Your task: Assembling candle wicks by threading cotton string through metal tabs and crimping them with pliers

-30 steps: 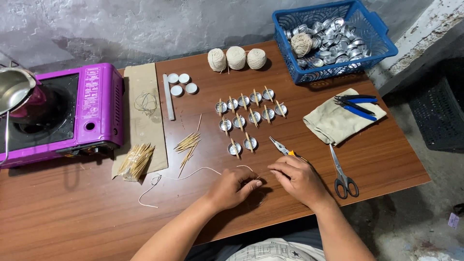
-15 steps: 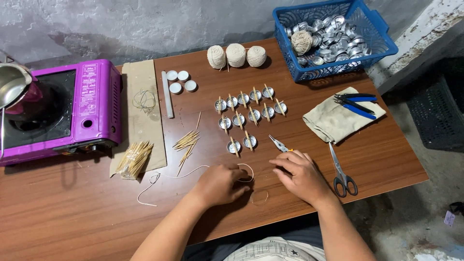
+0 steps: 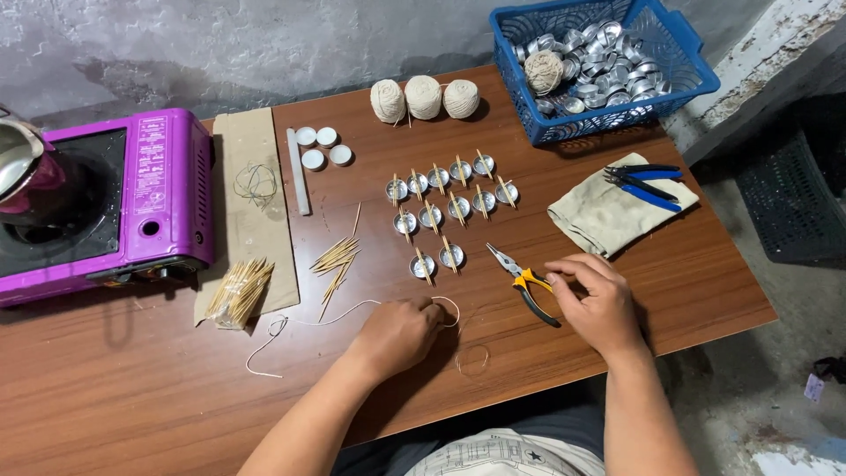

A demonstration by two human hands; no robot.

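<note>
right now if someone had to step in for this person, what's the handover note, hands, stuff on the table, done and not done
Left hand: closed on the white string near the front edge of the wooden table.
Right hand: fingers touching the yellow-handled pliers lying on the table, not lifted.
A small wire loop lies between the hands.
Done: ten small metal cups in rows, each with a stick laid across.
Left: loose sticks, a second bundle of sticks, many empty cups in the blue basket, three string balls.
Nearby: scissors on a cloth, pink stove.
</note>
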